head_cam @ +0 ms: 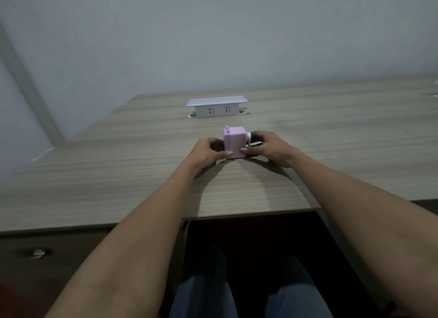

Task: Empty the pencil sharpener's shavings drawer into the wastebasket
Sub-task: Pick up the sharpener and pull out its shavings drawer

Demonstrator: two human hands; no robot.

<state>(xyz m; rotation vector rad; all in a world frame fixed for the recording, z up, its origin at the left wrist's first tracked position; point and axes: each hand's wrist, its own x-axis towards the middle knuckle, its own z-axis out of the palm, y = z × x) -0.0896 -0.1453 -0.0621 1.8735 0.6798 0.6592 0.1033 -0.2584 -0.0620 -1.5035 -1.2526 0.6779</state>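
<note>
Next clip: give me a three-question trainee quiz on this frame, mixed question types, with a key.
1. True or false: the pencil sharpener stands on the desk between the left hand and the right hand.
2. Multiple choice: what sits beyond the sharpener, toward the wall? A) a stapler B) a white socket box C) a mug
3. Fill in: the wastebasket is ____ in this view.

Key
1. True; both hands touch its sides.
2. B; it shows two outlets.
3. Not visible; only the desk, the wall and the person's legs show.
</note>
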